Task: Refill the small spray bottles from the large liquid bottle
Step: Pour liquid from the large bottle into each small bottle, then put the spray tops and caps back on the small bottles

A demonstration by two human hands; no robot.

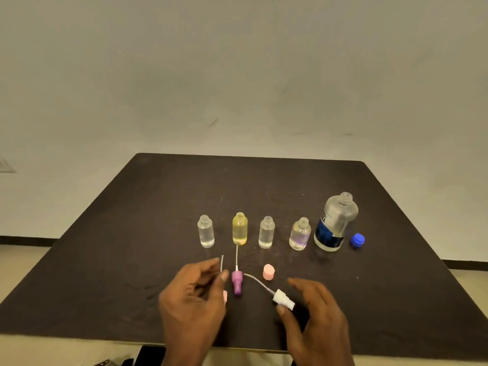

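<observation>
Four small uncapped bottles stand in a row on the dark table (132,233): a clear bottle (206,231), a yellow bottle (239,229), a second clear bottle (266,233) and a faintly purple bottle (300,235). The large liquid bottle (334,223) stands open at their right, beside its blue cap (357,240). In front lie a purple spray head (237,282), a white spray head (284,299) and a pink cap (268,272). My left hand (192,299) hovers with relaxed fingers, partly hiding a pink spray head (225,297). My right hand (314,318) is open, thumb beside the white head.
The table's near edge runs just below my wrists. A plain wall rises behind the table, and floor shows on both sides. The far half of the table holds nothing.
</observation>
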